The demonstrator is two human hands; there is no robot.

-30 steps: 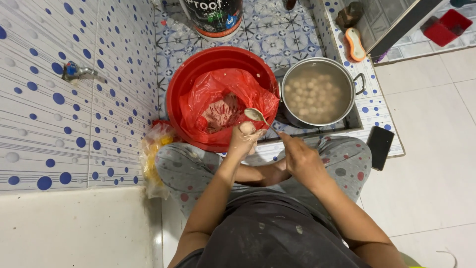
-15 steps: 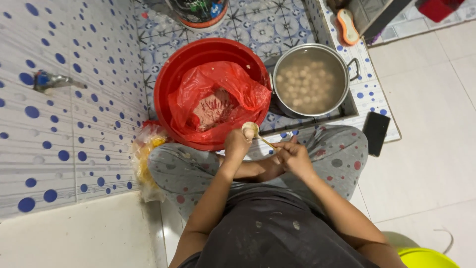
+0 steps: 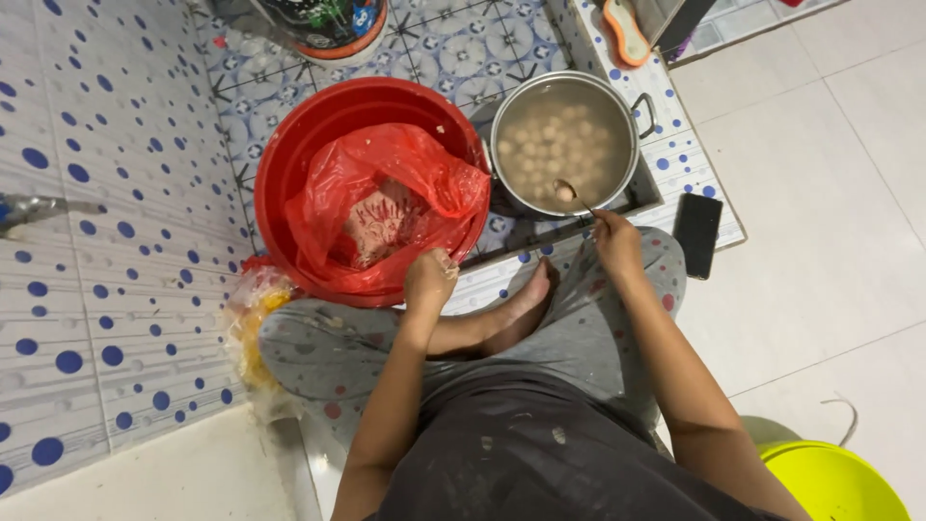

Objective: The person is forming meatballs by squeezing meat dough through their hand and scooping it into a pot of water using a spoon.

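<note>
Blue-dotted tiles surround the red bag (image 3: 386, 207); right hand (image 3: 617, 246) grips a spoon (image 3: 571, 196), left hand (image 3: 429, 282) clenched.

The basin (image 3: 289, 164) sits on the floor in front of the seated person, with the plastic bag (image 3: 424, 183) inside it and the minced mix (image 3: 381, 220) in the bag. The pot (image 3: 564, 143) stands just right of the basin, balls (image 3: 550, 145) floating in it. A phone (image 3: 696, 233) lies right of the pot, a bucket (image 3: 834, 482) at the person's right side
</note>
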